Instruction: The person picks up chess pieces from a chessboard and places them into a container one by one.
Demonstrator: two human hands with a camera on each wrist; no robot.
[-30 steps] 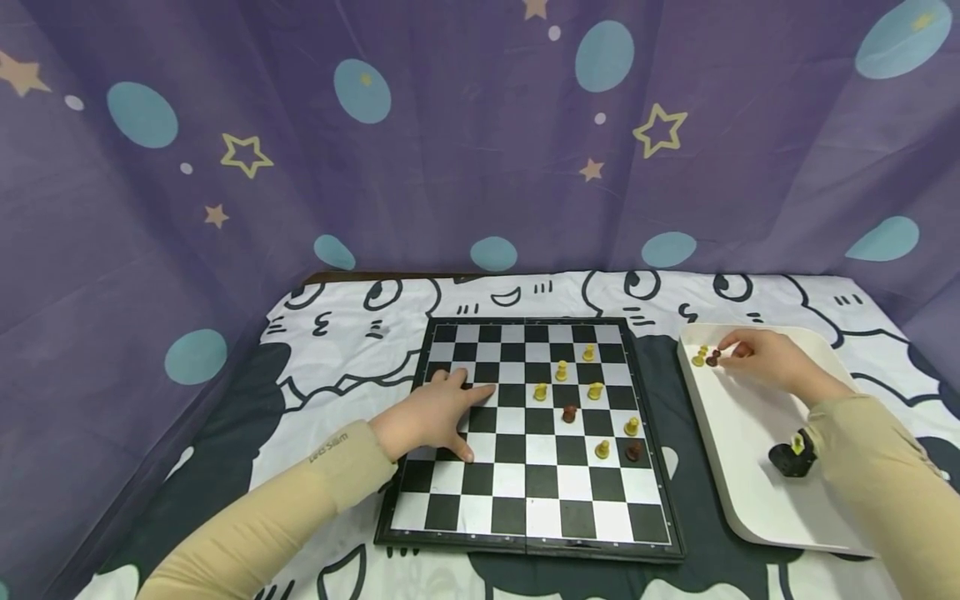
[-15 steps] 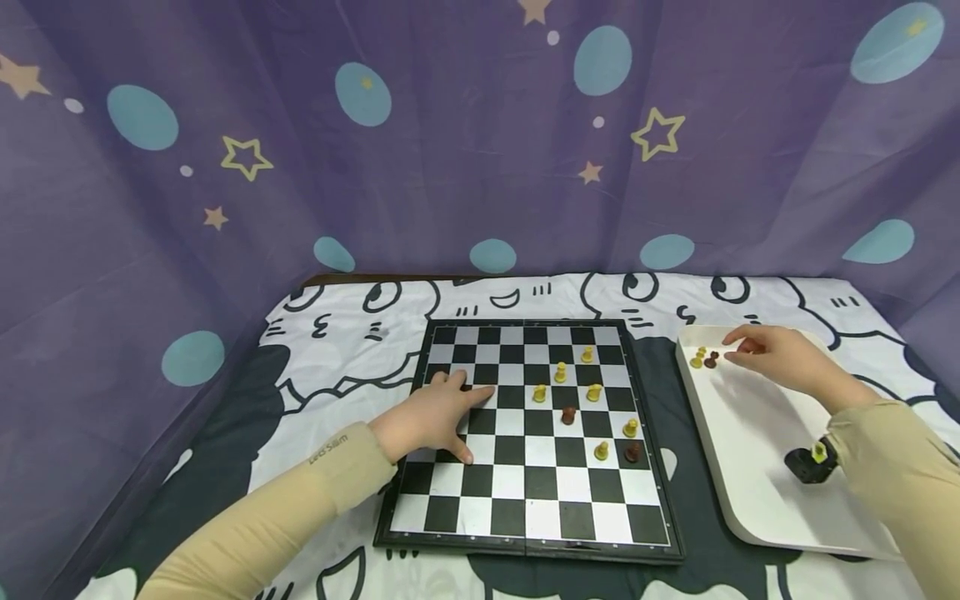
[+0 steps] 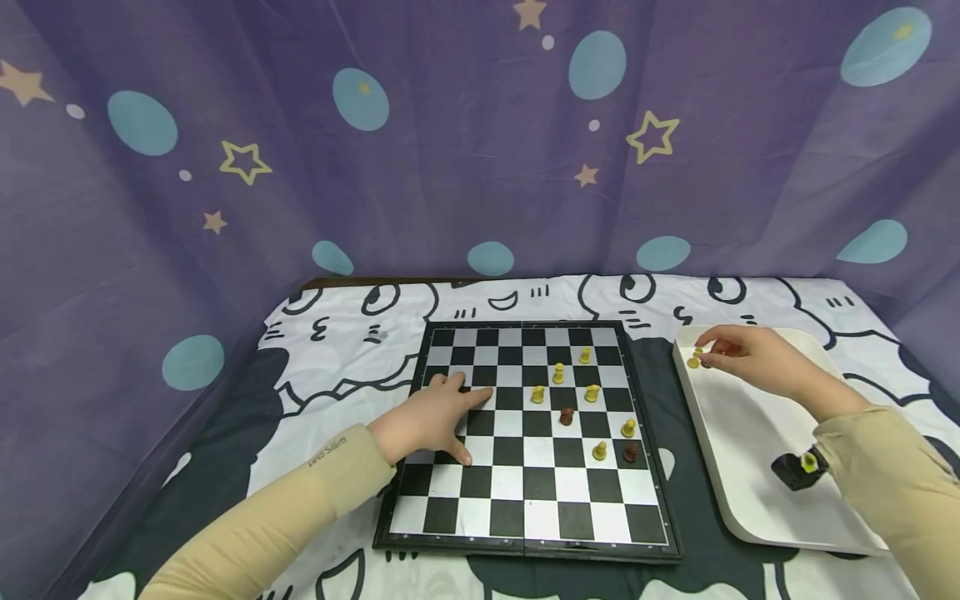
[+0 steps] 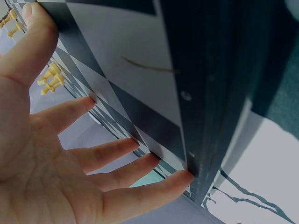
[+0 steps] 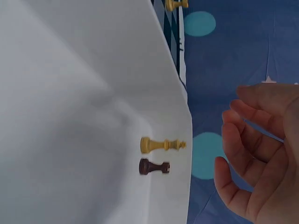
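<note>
My left hand (image 3: 437, 417) lies with spread fingers over the left side of a black-and-white chessboard (image 3: 538, 450). In the left wrist view its fingertips (image 4: 180, 177) meet the squares and the frame. My right hand (image 3: 753, 358) hovers at the far left corner of a white tray (image 3: 738, 500), its fingers loosely bent with nothing between them. Below its fingertips, a yellow king (image 5: 161, 145) and a dark brown rook (image 5: 154, 167) stand side by side in the tray. The rook is hidden behind the fingers in the head view.
On the board's right half stand several yellow chess pieces, such as one yellow piece (image 3: 558, 373), and two brown pieces, one brown piece (image 3: 566, 416) and another brown piece (image 3: 630, 452). A patterned cloth (image 3: 337, 333) covers the table; a purple curtain (image 3: 420, 183) hangs behind.
My right hand drew back rightward from the brown rook, then came left over the tray corner again, covering the rook. The left hand and the pieces on the board stay put.
</note>
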